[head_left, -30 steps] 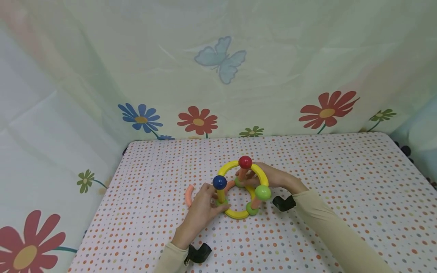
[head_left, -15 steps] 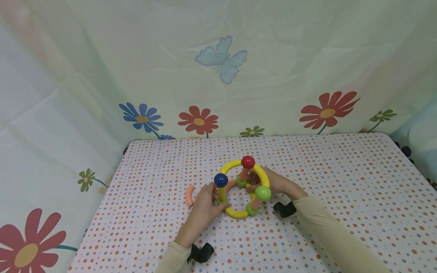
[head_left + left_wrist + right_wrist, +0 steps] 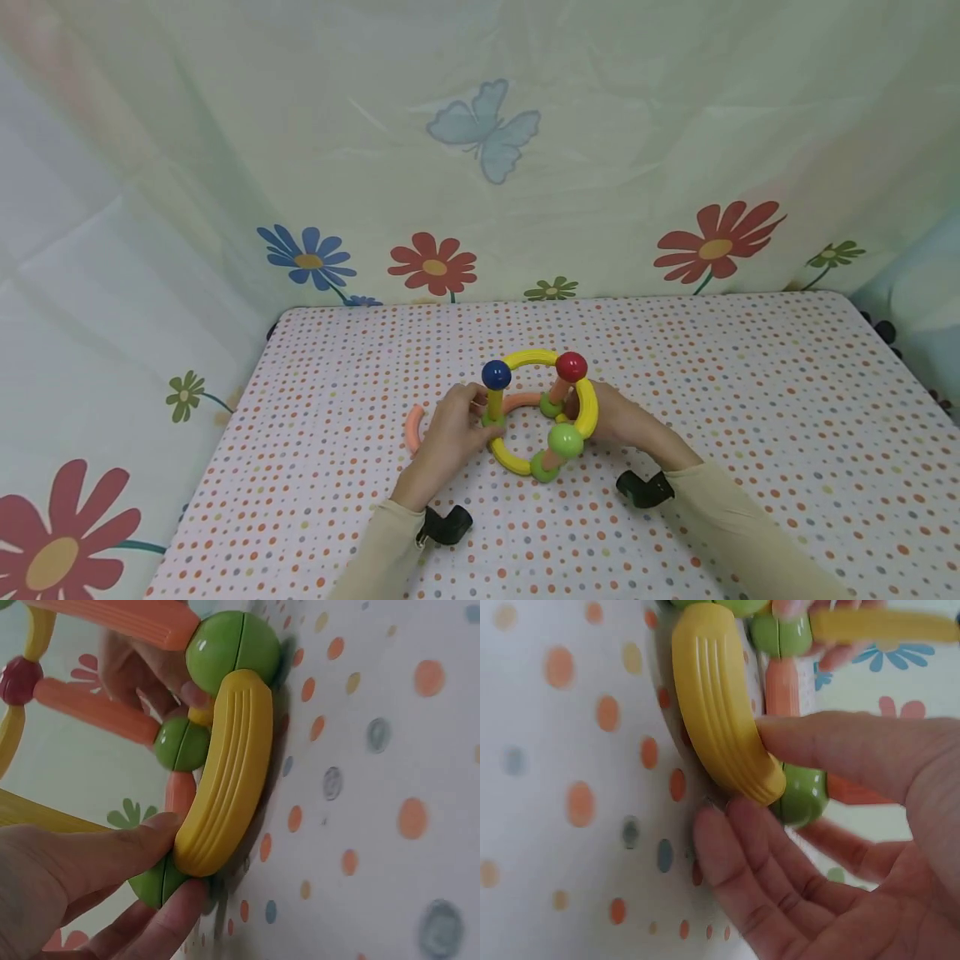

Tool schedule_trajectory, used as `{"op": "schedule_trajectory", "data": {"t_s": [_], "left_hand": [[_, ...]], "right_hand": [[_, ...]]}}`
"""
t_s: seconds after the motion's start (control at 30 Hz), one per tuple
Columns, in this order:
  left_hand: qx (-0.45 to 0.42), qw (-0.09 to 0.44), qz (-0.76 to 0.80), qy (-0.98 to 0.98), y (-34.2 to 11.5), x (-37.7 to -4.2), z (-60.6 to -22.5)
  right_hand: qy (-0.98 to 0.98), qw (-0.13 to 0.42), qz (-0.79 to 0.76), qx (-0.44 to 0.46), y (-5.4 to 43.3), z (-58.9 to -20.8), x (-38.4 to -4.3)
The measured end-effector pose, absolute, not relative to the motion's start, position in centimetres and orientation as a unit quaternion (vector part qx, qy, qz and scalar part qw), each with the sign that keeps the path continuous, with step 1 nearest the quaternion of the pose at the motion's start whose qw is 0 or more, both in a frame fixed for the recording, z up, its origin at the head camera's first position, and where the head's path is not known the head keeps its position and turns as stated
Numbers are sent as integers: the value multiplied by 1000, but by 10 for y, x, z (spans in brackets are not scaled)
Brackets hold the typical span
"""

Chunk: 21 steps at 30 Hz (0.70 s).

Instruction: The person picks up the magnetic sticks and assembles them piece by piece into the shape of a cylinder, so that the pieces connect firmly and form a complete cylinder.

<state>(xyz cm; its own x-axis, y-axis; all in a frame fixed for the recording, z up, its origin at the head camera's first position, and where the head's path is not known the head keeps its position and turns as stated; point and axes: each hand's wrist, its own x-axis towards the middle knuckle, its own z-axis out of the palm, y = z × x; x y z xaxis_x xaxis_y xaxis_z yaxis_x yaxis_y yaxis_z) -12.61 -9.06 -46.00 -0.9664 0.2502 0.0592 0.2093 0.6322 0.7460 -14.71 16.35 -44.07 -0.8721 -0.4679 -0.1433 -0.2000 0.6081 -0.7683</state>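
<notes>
A toy frame of magnetic rods and balls stands on the table, with a lower ring, three uprights and a partial upper ring. Blue (image 3: 496, 375), red (image 3: 572, 367) and light green (image 3: 566, 440) balls top its uprights. Two yellow curved rods, one of them this upper rod (image 3: 531, 357), link blue to red and red to green. At the lower left, my left hand (image 3: 453, 429) pinches a green base ball (image 3: 154, 883). My right hand (image 3: 611, 421) pinches a lower yellow curved rod (image 3: 724, 709) between thumb and fingers, beside another green ball (image 3: 805, 796).
A loose orange curved rod (image 3: 413, 428) lies left of my left hand, partly behind it. The dotted tablecloth (image 3: 337, 467) covers the table. A flowered curtain (image 3: 615, 167) hangs behind the far edge.
The toy frame has turned clockwise as seen from above. Its blue ball moved away and right, the red one right, the light green one nearer and left. Both hands moved along with it.
</notes>
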Motion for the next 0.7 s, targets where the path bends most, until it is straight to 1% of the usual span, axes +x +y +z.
{"op": "schedule_trajectory", "data": {"t_s": [0.27,0.47,0.63,0.7], "left_hand": [[148,32,435,888,-85,-143,-457],[185,54,462,866,-84,-154,-459],[213,72,477,850,-82,-162,-459],[216,74,476,850,-81,-163,-459]], "right_hand": [[892,144,-397,-164,170,-443,-122],[898,155,-387,-139,172,-441,-104],[887,177,-401,-144,171,-439,-94],[885,175,-406,-150,171,-439,-92]]}}
